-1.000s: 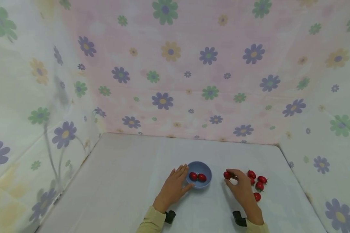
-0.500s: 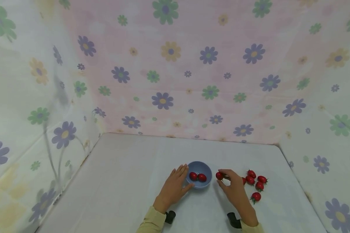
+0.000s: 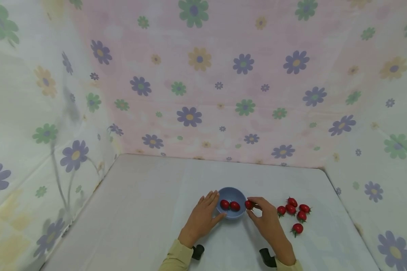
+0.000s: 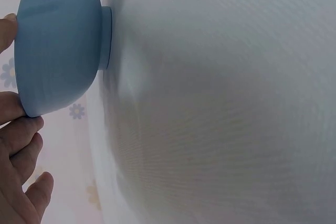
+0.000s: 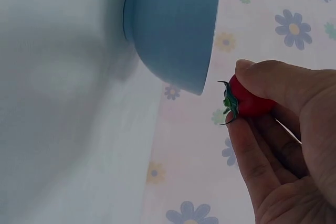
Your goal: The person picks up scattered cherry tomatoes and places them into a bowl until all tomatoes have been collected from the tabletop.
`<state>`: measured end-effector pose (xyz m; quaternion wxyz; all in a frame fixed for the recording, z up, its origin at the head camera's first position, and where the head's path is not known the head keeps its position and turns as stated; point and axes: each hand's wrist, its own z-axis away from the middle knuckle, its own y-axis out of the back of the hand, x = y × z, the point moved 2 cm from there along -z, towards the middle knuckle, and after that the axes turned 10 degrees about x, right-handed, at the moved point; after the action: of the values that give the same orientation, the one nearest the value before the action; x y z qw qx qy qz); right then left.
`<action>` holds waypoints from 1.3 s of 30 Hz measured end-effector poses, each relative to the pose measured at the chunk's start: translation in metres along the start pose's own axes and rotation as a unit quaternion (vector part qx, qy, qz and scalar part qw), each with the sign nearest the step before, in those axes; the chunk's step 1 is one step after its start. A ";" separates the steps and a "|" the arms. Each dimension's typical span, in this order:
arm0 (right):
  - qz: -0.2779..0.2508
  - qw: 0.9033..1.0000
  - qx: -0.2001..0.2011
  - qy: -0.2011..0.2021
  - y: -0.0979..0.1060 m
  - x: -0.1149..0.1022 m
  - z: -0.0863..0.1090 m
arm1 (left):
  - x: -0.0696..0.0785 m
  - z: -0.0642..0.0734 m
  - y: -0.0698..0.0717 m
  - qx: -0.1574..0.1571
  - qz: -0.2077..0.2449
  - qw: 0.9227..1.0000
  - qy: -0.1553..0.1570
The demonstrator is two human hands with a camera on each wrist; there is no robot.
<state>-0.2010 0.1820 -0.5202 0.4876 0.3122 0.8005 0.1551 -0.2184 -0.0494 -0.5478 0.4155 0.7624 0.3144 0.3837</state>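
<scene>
Fingers first, right wrist view: pinching a red tomato [image 5: 253,100] by the sides in the right hand [image 5: 316,129], with green cap [image 5: 230,102] low, probably for a light, sure grip. Held higher than the blue bowl [image 5: 176,30], at the right rim [image 5: 205,72], with that edge in the way. Left wrist view: touching the bowl with spread fingers of the left hand [image 4: 13,174], presumably against sliding. Now head view: two tomatoes [image 3: 235,206] inside, six loose tomatoes [image 3: 291,209] to the right on the white table [image 3: 149,210].
</scene>
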 end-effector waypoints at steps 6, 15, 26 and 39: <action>-0.012 1.000 -0.013 -0.001 -0.005 -0.004 0.000 | -0.001 0.000 -0.001 0.008 0.001 1.000 -0.005; -0.020 1.000 -0.012 0.008 -0.011 -0.008 0.003 | -0.001 -0.001 -0.001 0.017 0.009 1.000 -0.009; -0.043 0.999 -0.010 0.026 -0.022 -0.009 0.011 | -0.001 -0.002 -0.003 -0.005 0.007 1.000 0.004; -0.063 0.997 -0.022 0.031 -0.032 -0.012 0.012 | -0.003 0.000 -0.004 -0.003 0.006 1.000 0.008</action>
<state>-0.1979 0.1497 -0.5354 0.4777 0.2457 0.8298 0.1515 -0.2208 -0.0501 -0.5520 0.4131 0.7597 0.3121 0.3935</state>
